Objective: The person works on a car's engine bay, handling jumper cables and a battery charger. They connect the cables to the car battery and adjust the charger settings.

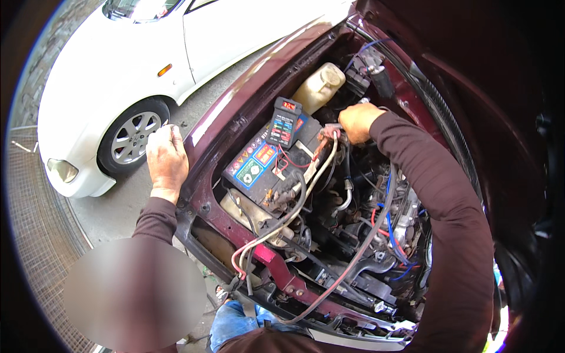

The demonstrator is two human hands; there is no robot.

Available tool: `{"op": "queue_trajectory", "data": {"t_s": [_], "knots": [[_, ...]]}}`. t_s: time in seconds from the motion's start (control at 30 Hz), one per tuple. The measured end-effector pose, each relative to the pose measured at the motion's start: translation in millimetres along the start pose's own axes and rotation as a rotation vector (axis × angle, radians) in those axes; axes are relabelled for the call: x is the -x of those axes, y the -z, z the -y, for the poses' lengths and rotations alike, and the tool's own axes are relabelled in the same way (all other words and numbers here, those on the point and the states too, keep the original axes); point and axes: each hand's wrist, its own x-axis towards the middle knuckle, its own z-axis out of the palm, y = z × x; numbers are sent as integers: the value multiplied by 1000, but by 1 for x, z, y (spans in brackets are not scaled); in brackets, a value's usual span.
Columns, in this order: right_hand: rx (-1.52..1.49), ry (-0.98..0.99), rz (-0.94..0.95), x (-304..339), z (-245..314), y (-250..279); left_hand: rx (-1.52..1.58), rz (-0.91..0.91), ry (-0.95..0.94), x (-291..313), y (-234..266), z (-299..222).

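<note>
My right hand [359, 122] is closed in a fist at the far right corner of the car battery [254, 166], beside a corroded terminal clamp [331, 132] with cables running from it. Whatever its fingers grip is hidden. My left hand [166, 157] is raised at the outer left edge of the engine bay, fingers pinched together; a tiny tip shows above them, too small to name. On top of the battery lies a black handheld tester [283, 122] with a lit red display, thin red wires trailing from it.
A whitish plastic reservoir [319, 88] stands behind the battery. Cables and hoses [353, 267] cross the dark engine bay, with blue and red wires [389, 229] over the engine. The raised hood [500, 117] is at the right. A white car [112, 70] stands close on the left.
</note>
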Motion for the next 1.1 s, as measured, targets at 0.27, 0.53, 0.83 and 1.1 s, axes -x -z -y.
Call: {"op": "queue_trajectory", "data": {"t_s": [0.27,0.53,0.83,1.1], "knots": [[126,-21,-256,4,10,-19,-127,-110,-69,9,-17,19],[5,38,-336,-4,-9,-46,-26,-119,-34,1,-17,7],[-18,85,-460,-9,-6,-63,-449,-146,-248,0,-29,43],[-54,55,-468,2,-2,-68,-932,-152,-403,6,-30,35]]}}
